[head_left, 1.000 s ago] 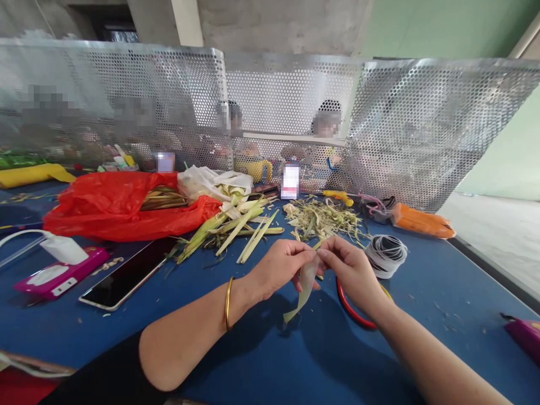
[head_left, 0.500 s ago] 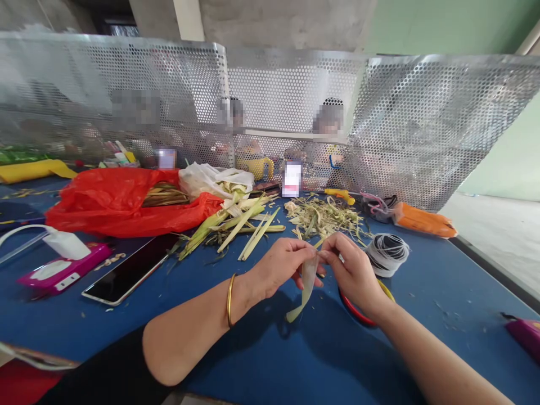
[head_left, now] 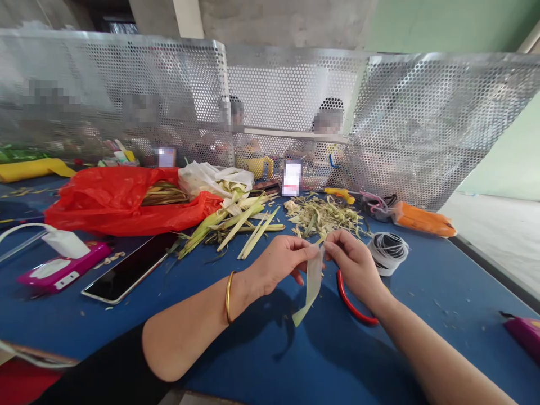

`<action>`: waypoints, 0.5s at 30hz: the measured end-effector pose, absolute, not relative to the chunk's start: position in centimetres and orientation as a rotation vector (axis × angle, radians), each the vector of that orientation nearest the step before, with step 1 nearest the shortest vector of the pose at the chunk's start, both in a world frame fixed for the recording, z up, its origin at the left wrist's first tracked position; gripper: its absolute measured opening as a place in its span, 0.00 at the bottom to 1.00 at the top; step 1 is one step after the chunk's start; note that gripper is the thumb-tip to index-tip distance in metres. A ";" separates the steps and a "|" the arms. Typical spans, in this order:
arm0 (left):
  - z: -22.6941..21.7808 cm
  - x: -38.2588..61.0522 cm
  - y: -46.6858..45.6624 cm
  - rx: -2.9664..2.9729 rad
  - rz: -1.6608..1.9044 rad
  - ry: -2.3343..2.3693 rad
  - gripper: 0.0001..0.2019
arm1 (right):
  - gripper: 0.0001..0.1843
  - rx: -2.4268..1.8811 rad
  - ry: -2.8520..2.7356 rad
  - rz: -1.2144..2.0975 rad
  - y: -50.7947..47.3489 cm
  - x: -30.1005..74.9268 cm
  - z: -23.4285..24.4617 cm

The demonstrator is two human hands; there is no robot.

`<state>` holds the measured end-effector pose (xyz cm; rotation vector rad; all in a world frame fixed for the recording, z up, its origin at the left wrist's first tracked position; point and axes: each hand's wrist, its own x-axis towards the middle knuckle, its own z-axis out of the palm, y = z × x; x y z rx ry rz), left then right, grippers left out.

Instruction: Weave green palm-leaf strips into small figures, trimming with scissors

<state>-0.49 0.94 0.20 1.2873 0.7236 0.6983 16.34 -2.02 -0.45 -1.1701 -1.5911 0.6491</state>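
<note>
Above the blue table (head_left: 270,360), my left hand (head_left: 278,261) and my right hand (head_left: 353,260) both pinch the top end of a pale green leaf strip (head_left: 312,284). The strip hangs down between them, its lower end curling just over the table. My left wrist carries a gold bangle (head_left: 228,296). Red-handled scissors (head_left: 354,306) lie on the table under my right hand. A coil of white cord (head_left: 388,252) sits just right of that hand.
Long green leaves (head_left: 236,222) and a heap of leaf scraps (head_left: 323,216) lie behind my hands. A red plastic bag (head_left: 113,202), a phone (head_left: 129,273) and a pink case (head_left: 61,269) are at left. A perforated metal screen (head_left: 291,107) backs the table; people sit beyond it.
Both hands have risen slightly and the strip has turned broadside, hanging straighter. More of the red scissors shows beneath my right hand.
</note>
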 end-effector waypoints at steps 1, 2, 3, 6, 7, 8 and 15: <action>0.1 -0.5 1.0 1.286 0.711 0.737 0.12 | 0.11 -1.166 -1.591 0.647 -2.0 16.3 -0.4; 0.0 -0.5 1.1 1.285 0.725 0.757 0.11 | 0.11 -1.154 -1.594 0.648 -2.0 16.3 -0.4; 0.0 -0.4 1.2 1.288 0.741 0.784 0.11 | 0.11 -1.133 -1.601 0.650 -2.1 16.3 -0.3; 0.0 -0.4 1.6 1.311 0.797 0.907 0.09 | 0.11 -1.054 -1.622 0.704 -2.3 16.1 0.5; 0.1 -0.4 1.8 1.320 0.822 0.944 0.08 | 0.12 -1.034 -1.621 0.750 -2.4 16.1 0.8; 0.1 -0.4 2.0 1.324 0.851 0.976 0.08 | 0.12 -1.012 -1.610 0.811 -2.5 16.2 1.2; -0.9 -1.5 4.6 1.527 1.070 1.178 0.08 | 0.22 -0.818 -1.658 1.609 -4.3 19.8 3.0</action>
